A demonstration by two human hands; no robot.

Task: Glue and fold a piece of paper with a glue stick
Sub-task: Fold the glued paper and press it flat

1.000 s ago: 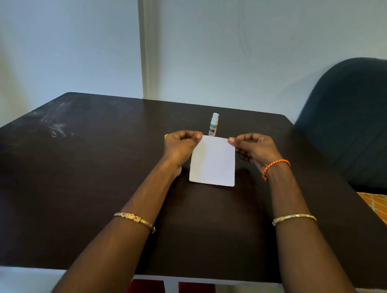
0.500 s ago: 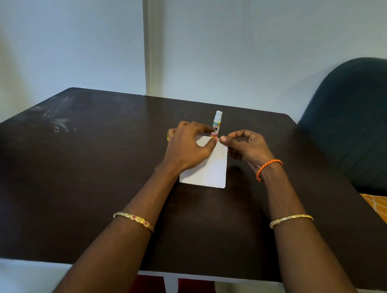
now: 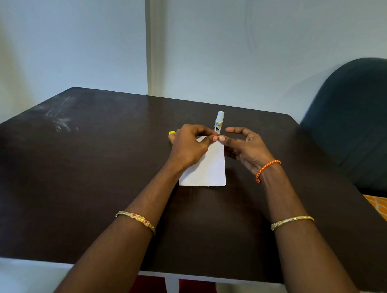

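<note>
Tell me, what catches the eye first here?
Two hands, left and right, meet fingertip to fingertip at the far edge of a white paper in the middle of a dark table. Just behind them a glue stick stands upright, and a yellow cap peeks out by the left hand.

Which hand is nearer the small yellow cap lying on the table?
Left. The left hand lies right beside the yellow cap, partly hiding it, and pinches the paper. The right hand pinches the paper's far edge on the other side, well clear of the cap.
</note>
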